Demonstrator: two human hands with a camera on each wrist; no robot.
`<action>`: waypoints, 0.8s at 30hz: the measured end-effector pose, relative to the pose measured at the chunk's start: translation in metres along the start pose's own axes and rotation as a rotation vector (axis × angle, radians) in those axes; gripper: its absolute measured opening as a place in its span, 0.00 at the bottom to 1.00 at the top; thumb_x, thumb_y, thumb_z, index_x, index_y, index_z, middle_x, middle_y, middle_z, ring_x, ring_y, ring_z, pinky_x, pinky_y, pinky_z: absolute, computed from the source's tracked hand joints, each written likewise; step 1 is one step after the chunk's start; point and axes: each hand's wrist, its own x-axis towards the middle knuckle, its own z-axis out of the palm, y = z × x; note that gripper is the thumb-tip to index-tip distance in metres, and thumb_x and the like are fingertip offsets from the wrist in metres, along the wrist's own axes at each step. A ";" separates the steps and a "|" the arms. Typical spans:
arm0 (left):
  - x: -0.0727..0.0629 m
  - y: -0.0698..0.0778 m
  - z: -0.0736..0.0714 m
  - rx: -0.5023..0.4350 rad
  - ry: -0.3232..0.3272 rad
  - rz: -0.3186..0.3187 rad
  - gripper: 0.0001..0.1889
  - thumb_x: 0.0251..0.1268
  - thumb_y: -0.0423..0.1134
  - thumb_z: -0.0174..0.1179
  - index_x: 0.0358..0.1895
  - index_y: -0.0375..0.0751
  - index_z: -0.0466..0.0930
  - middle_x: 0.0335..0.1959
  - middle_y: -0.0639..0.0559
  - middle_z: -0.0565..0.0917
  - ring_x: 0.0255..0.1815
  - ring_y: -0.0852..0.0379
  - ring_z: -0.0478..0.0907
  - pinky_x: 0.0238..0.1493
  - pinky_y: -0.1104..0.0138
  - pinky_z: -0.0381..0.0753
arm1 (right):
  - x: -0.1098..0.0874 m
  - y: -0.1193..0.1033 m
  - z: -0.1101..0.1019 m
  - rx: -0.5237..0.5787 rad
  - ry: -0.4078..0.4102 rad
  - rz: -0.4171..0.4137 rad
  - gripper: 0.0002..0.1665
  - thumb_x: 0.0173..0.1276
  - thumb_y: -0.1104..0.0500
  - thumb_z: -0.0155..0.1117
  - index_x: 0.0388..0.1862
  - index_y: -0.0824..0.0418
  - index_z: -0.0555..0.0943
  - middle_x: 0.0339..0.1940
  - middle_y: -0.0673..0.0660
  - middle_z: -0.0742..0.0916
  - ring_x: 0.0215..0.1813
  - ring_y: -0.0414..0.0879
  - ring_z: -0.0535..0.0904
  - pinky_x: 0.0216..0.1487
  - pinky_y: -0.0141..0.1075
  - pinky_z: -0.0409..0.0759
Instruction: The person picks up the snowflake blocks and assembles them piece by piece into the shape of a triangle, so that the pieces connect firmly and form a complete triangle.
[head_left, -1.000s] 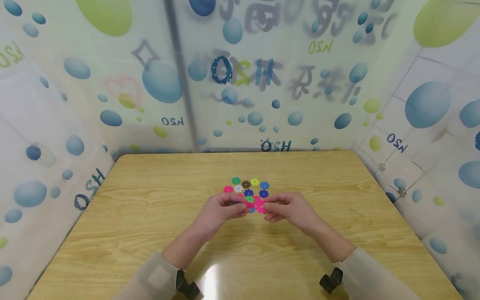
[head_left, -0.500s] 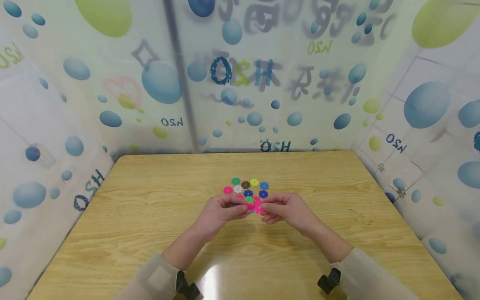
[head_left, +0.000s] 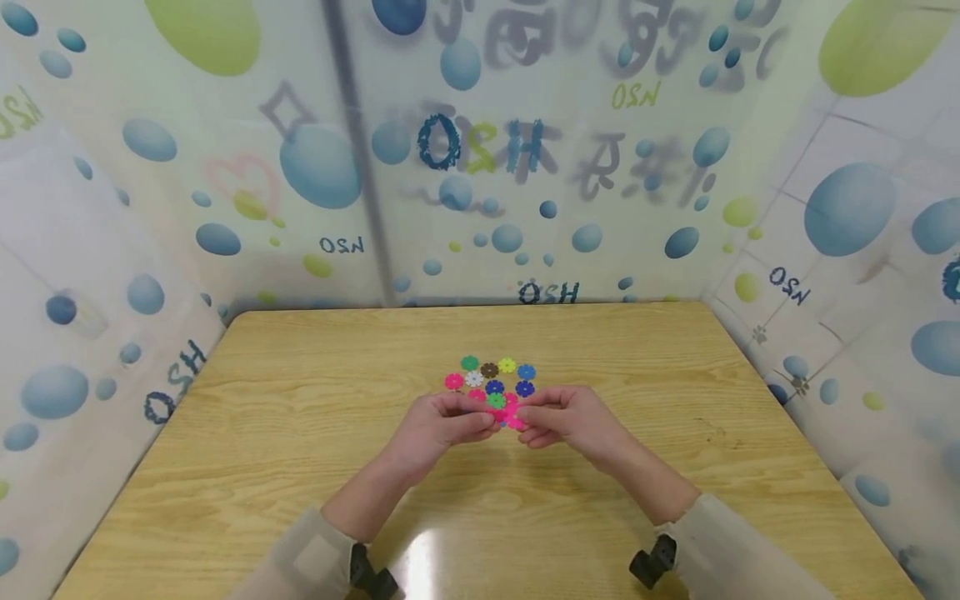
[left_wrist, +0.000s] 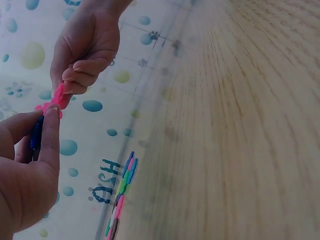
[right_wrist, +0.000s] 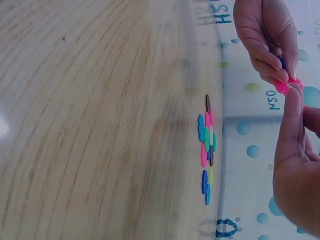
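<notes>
Above the wooden table, my two hands meet over a group of flower-shaped plastic snowflake discs. My left hand (head_left: 427,429) pinches a pink snowflake disc (left_wrist: 44,107) between thumb and fingers, with a dark blue disc (left_wrist: 36,134) behind it in the same grip. From the other side, my right hand (head_left: 577,423) pinches another pink snowflake disc (left_wrist: 60,94) by its edge. Edge to edge, the two pink discs touch at an angle; how deep their slots fit cannot be seen. Fingertips hide part of both pieces.
Loose discs lie on the table (head_left: 315,483) beyond the hands, among them a green disc (head_left: 469,363), a brown disc (head_left: 490,370), a yellow disc (head_left: 507,366) and a white disc (head_left: 474,378). A patterned wall covering (head_left: 450,225) encloses the back and sides.
My right hand has edged slightly left, closer to the left hand, and the pink discs sit nearer together. Both grips stay the same. The head view has shifted a little.
</notes>
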 end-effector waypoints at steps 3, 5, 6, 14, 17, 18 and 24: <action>0.000 0.000 -0.001 0.005 -0.005 0.004 0.13 0.76 0.27 0.67 0.56 0.21 0.85 0.45 0.45 0.95 0.47 0.57 0.94 0.59 0.61 0.93 | 0.000 0.001 0.001 0.019 -0.007 -0.007 0.19 0.81 0.58 0.70 0.56 0.74 0.85 0.42 0.63 0.95 0.39 0.44 0.94 0.48 0.39 0.96; 0.000 0.000 -0.001 0.008 -0.011 0.002 0.13 0.75 0.27 0.67 0.57 0.21 0.85 0.45 0.44 0.95 0.47 0.57 0.94 0.59 0.61 0.93 | 0.000 0.001 0.002 0.029 -0.007 -0.009 0.17 0.81 0.59 0.70 0.55 0.74 0.85 0.43 0.65 0.95 0.39 0.44 0.94 0.47 0.39 0.96; 0.000 0.000 0.000 0.008 -0.014 -0.001 0.13 0.75 0.27 0.67 0.57 0.22 0.85 0.45 0.44 0.95 0.47 0.57 0.94 0.59 0.61 0.93 | 0.000 0.001 0.002 0.033 -0.006 -0.008 0.17 0.81 0.59 0.70 0.55 0.74 0.85 0.43 0.65 0.95 0.38 0.44 0.94 0.47 0.38 0.96; 0.002 0.000 0.000 0.029 -0.038 0.004 0.12 0.76 0.28 0.67 0.56 0.22 0.86 0.45 0.44 0.95 0.48 0.56 0.94 0.59 0.61 0.93 | -0.001 0.001 0.005 0.048 0.010 0.015 0.16 0.82 0.59 0.69 0.55 0.74 0.85 0.39 0.59 0.95 0.37 0.42 0.93 0.46 0.38 0.96; 0.002 0.000 0.001 0.022 -0.036 0.002 0.12 0.77 0.27 0.66 0.55 0.21 0.85 0.45 0.44 0.95 0.47 0.56 0.94 0.59 0.61 0.93 | 0.000 0.001 0.005 0.059 0.012 0.010 0.16 0.82 0.60 0.68 0.54 0.74 0.85 0.40 0.61 0.95 0.37 0.42 0.93 0.46 0.37 0.95; 0.002 0.000 0.001 0.018 -0.035 -0.001 0.11 0.77 0.27 0.66 0.55 0.21 0.85 0.44 0.44 0.95 0.47 0.56 0.94 0.59 0.60 0.93 | 0.000 0.002 0.006 0.063 0.014 0.009 0.15 0.82 0.60 0.68 0.53 0.74 0.85 0.40 0.61 0.95 0.37 0.42 0.93 0.46 0.37 0.95; 0.002 -0.003 0.001 0.021 -0.035 -0.018 0.10 0.77 0.27 0.66 0.54 0.23 0.86 0.44 0.45 0.95 0.47 0.56 0.94 0.59 0.60 0.93 | 0.001 0.004 0.008 0.069 0.019 0.011 0.14 0.81 0.60 0.69 0.51 0.72 0.85 0.39 0.62 0.94 0.37 0.43 0.93 0.46 0.37 0.95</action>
